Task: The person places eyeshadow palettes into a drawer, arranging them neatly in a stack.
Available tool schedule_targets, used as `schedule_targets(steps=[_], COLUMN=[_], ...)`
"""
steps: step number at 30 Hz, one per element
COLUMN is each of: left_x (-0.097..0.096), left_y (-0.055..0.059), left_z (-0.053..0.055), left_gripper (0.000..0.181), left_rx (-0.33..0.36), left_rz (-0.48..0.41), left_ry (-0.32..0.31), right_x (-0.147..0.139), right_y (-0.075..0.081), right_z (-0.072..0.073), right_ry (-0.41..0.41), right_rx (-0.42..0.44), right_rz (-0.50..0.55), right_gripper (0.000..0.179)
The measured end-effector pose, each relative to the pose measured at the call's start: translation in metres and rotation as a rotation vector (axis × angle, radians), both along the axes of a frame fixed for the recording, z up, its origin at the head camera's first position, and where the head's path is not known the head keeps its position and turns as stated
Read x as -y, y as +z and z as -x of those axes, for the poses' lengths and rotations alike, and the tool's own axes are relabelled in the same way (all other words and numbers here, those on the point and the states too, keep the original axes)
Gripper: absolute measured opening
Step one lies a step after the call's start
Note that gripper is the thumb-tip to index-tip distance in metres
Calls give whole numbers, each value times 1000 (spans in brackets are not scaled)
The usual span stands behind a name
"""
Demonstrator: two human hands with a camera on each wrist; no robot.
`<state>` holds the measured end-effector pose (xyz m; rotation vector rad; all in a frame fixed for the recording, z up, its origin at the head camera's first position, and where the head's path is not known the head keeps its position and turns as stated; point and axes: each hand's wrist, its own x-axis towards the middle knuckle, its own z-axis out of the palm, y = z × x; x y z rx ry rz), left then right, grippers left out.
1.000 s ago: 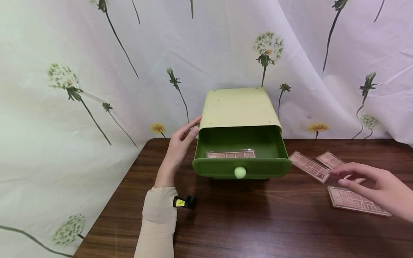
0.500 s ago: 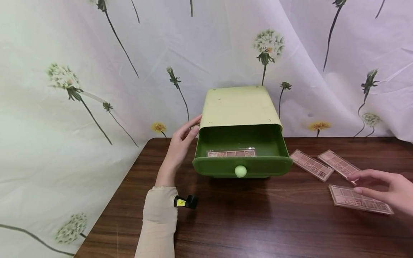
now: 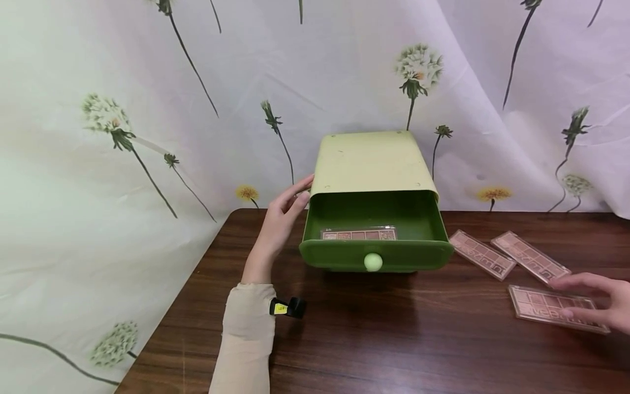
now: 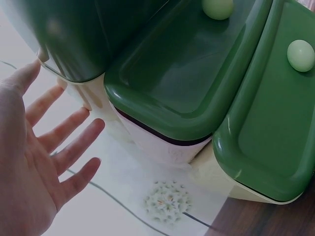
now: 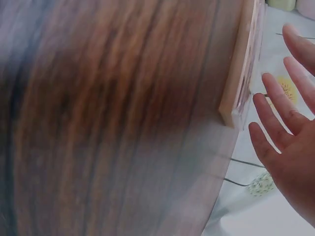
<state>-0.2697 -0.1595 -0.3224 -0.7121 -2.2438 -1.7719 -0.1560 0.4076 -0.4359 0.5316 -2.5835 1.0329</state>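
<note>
A pale green box (image 3: 374, 161) stands at the back of the table, its dark green top drawer (image 3: 339, 255) pulled out. In that drawer lies an eyeshadow palette (image 3: 359, 235). My left hand (image 3: 273, 230) rests at the box's left side with extended fingers; the left wrist view shows this hand (image 4: 32, 167) spread beside the drawer's side. On the right of the table are a palette (image 3: 482, 255) nearest the box, another palette (image 3: 530, 256) beside it, and a front palette (image 3: 543, 305). My right hand (image 3: 617, 306) hovers over the front palette's right end, fingers apart, holding nothing.
Below the open drawer, the left wrist view shows a closed middle drawer (image 4: 172, 78) and a closed lower drawer (image 4: 275, 128) with round knobs. A floral cloth (image 3: 197, 109) hangs behind the dark wooden table (image 3: 394, 345).
My right hand has drawn back to the right, away from the two rear palettes and over the front one. My left hand stays at the box's side. The camera view has shifted slightly.
</note>
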Motion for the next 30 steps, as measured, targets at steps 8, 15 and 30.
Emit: schedule_targets(steps=[8, 15, 30], left_x=[0, 1, 0], left_y=[1, 1, 0], left_z=[0, -2, -2], left_gripper=[44, 44, 42], left_rx=[1, 3, -2], left_rz=[4, 6, -2], left_ry=[2, 7, -1], right_x=[-4, -4, -3], right_y=[-6, -8, -5], right_z=[-2, 2, 7], right_ry=[-25, 33, -4], right_rx=[45, 42, 149], right_rz=[-37, -109, -334], right_gripper=[57, 63, 57])
